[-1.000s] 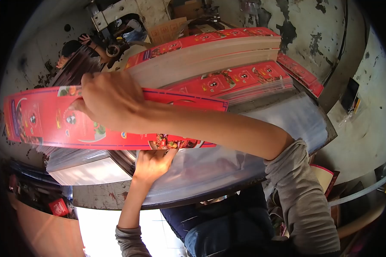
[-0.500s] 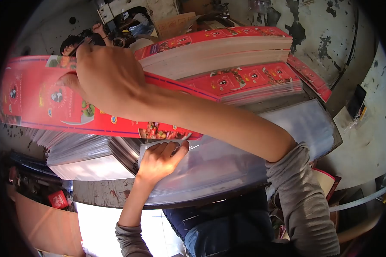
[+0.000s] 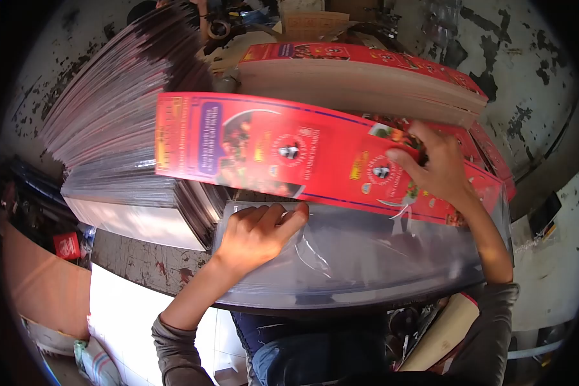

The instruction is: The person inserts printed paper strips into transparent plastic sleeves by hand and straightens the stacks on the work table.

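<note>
My right hand (image 3: pixel 434 164) grips the upper right part of a long red printed sheet (image 3: pixel 341 161), thumb on its printed face. The sheet hangs at a slant above a pile of clear plastic sleeves (image 3: pixel 379 257). At the left end of that pile, my left hand (image 3: pixel 257 235) has its fingers bent and closed on the edge of the top clear sleeve. Behind the held sheet is a tall stack of red printed sheets (image 3: pixel 367 80). To the left, a big fanned stack of sleeved sheets (image 3: pixel 128 128) leans upward.
The worn dark table (image 3: pixel 148 264) shows its front edge at the lower left. A small red box (image 3: pixel 66 246) is at the far left. A roll of tape (image 3: pixel 219 28) and part of another person's arm (image 3: pixel 203 19) are at the back. A dark phone-like object (image 3: pixel 545 212) lies at right.
My right hand has swung from the left to the right with the red sheet. My left hand stays at the sleeve pile's left end. The view has shifted, showing more of the fanned stack.
</note>
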Available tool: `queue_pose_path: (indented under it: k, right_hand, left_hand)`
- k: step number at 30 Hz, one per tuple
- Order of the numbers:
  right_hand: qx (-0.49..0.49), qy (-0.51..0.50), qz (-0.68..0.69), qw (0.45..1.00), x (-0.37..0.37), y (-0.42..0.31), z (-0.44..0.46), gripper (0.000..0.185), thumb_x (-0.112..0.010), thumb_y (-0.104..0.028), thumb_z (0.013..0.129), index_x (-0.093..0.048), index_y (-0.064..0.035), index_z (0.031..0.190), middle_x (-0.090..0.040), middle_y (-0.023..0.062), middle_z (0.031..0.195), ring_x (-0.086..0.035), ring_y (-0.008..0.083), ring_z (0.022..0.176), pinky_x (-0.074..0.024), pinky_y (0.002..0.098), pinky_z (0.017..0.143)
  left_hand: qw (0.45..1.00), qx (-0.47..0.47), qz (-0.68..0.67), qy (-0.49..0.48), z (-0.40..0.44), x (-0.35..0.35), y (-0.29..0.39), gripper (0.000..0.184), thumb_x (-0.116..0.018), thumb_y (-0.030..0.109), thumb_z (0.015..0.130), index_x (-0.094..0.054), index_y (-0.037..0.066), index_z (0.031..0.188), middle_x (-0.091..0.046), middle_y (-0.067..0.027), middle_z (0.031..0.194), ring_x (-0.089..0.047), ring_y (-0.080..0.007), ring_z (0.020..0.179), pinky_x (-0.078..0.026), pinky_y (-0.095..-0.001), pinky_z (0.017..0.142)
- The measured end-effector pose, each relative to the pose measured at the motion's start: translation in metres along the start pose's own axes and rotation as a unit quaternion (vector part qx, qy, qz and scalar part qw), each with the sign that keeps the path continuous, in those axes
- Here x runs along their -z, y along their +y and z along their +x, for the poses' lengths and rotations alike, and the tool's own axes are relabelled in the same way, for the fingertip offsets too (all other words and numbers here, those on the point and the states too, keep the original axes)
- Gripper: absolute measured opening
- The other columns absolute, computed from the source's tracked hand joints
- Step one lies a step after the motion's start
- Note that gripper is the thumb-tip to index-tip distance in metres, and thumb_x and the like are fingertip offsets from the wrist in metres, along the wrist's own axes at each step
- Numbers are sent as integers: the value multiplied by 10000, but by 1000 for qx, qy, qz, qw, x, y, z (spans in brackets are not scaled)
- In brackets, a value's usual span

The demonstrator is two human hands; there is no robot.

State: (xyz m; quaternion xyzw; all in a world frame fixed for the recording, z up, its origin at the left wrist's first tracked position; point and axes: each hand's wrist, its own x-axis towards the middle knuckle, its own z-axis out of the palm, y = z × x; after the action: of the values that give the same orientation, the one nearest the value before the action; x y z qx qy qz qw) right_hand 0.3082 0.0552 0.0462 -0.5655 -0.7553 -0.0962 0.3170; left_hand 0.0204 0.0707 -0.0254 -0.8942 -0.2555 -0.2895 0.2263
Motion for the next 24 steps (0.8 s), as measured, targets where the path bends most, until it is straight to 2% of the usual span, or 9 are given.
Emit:
queue_pose_path:
  k: [3,5,7,9,10,13,18,22,24]
  right_hand:
    - [5,-35,-35,999,23,50,-26,394,-710,-367,709,-533,-19,756,-486,118,545,-494,243,469,-373,336,465]
    - [10,-43,-34,998,27,71,-43,385,-724,-343,696,-523,-18,737,-469,119,541,-465,236,462,-356,328,461]
    - [78,-47,-61,994,20,89,-56,377,-744,-309,666,-512,-16,711,-454,111,540,-440,226,469,-342,306,461]
    - [45,-63,-28,997,24,92,-60,377,-756,-288,645,-506,-8,680,-439,99,530,-418,224,451,-341,307,450]
    - [37,-68,-18,997,27,92,-60,381,-756,-289,645,-501,-7,670,-435,98,526,-414,223,441,-336,307,442]
    - [31,-58,-14,998,30,101,-63,404,-761,-307,644,-492,-6,638,-408,86,508,-385,190,417,-312,294,419]
    - [-60,-20,4,998,35,104,-65,437,-759,-346,648,-488,-3,637,-370,61,510,-332,135,444,-282,278,415]
    - [-30,-4,-20,999,39,101,-61,457,-771,-339,617,-468,0,649,-364,55,528,-326,139,461,-276,285,422]
    - [-21,-12,-21,999,43,97,-58,471,-779,-341,599,-455,-2,646,-354,53,530,-320,141,465,-273,286,424]
  left_hand:
    - [1000,4,11,-9,1,2,-3,215,-585,97,724,-579,130,936,-458,23,610,-496,-80,458,-404,-242,397]
    - [998,33,-55,7,0,-1,-6,335,-610,44,693,-572,68,1025,-463,-17,596,-504,-147,455,-399,-289,393]
    - [995,72,-57,-29,-1,-2,-14,246,-637,110,743,-575,55,974,-500,-28,592,-538,-172,480,-424,-292,424]
    - [972,92,-214,-43,-3,-4,-16,137,-611,197,801,-561,84,860,-538,-11,612,-570,-171,525,-447,-295,479]
    - [961,88,-247,-87,-2,3,-19,233,-658,291,780,-560,80,793,-532,-17,578,-563,-186,532,-445,-316,518]
    - [936,116,-318,-93,4,11,-19,276,-724,313,704,-568,88,740,-510,-16,579,-547,-194,556,-435,-306,555]
    - [929,133,-334,-86,2,9,-18,225,-728,156,701,-547,25,720,-520,-113,885,-548,-233,706,-458,-339,698]
    - [905,236,-348,-70,0,7,-17,146,-658,72,772,-526,8,766,-535,-125,855,-603,-212,716,-483,-307,636]
    - [792,373,-473,-99,2,9,-17,109,-550,49,854,-463,-9,885,-568,-116,733,-640,-192,648,-492,-260,537]
